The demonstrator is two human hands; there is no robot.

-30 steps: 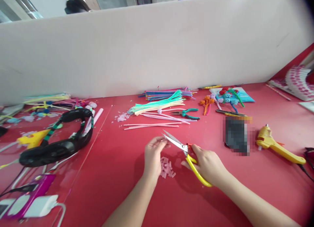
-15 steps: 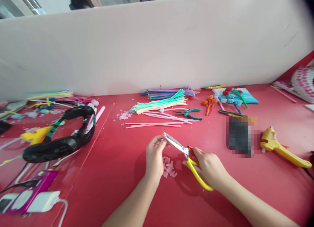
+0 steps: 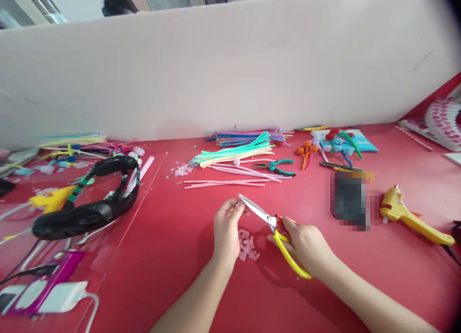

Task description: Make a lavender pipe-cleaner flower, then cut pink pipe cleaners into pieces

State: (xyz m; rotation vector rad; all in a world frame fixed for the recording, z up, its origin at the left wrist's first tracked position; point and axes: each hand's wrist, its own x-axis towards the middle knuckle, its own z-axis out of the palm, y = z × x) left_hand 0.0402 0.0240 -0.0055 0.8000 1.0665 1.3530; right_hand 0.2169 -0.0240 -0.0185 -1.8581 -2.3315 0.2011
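My right hand [image 3: 306, 244] is wrapped round the handles of a pair of scissors [image 3: 260, 211] with yellow and red grips. Their blades point up and left, the tips right at the fingertips of my left hand [image 3: 227, 230]. That hand is closed in a pinch on a short pink pipe cleaner piece, mostly hidden by fingers and blades. Between my hands, on the red table, lies a small pile of cut pink pieces [image 3: 247, 246]. Farther back are long pink pipe cleaners [image 3: 225, 184] and green-handled pliers [image 3: 275, 167].
Bundles of pipe cleaners [image 3: 234, 150] lie before the white partition [image 3: 216, 74]. At right are a yellow glue gun [image 3: 414, 218], a blurred-out dark object [image 3: 349, 201] and pipe cleaner flowers [image 3: 334, 143]. A black headset-like strap [image 3: 86, 220] and a purple power strip [image 3: 50, 280] occupy the left.
Both hands and the scissors stay almost in place at the same spot. The view has shifted very slightly; the blade tips look a little closer together.
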